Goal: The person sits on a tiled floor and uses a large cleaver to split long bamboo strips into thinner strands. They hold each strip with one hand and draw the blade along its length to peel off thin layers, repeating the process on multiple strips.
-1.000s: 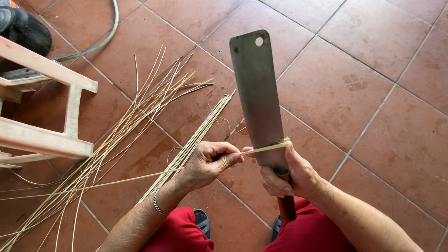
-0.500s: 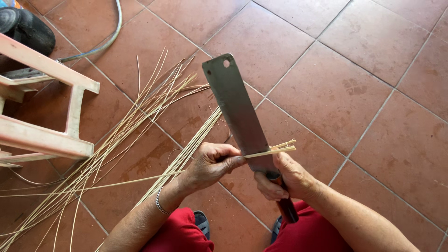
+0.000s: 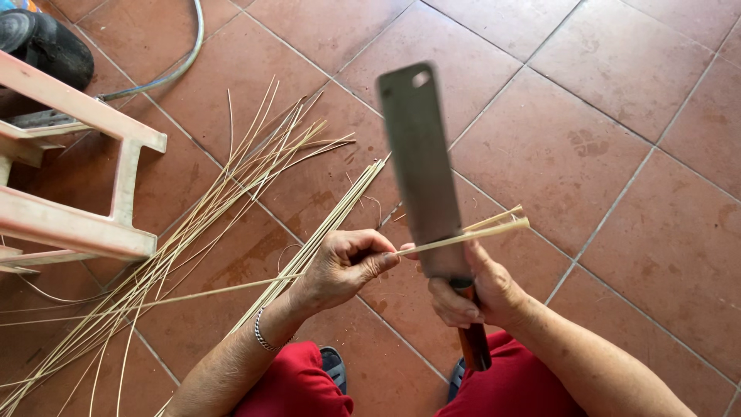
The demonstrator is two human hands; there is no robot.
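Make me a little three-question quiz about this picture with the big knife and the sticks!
1. True or false: the right hand grips the cleaver by its handle.
2. What does the left hand pinch? A) a hose B) a thin bamboo strip C) a shoe
3. Fill in: the loose strips lie on the tiled ____.

Key: 1 true; 2 B; 3 floor.

Two hands are seen: the left hand (image 3: pixel 343 266) and the right hand (image 3: pixel 471 289). One broad cleaver (image 3: pixel 423 170) is counted, one split bamboo strip (image 3: pixel 463 232), one pink plastic stool (image 3: pixel 73 177), one grey hose (image 3: pixel 166 69), and one bracelet (image 3: pixel 262 333). The loose strips (image 3: pixel 193 224) on the floor cannot be counted; they are many.
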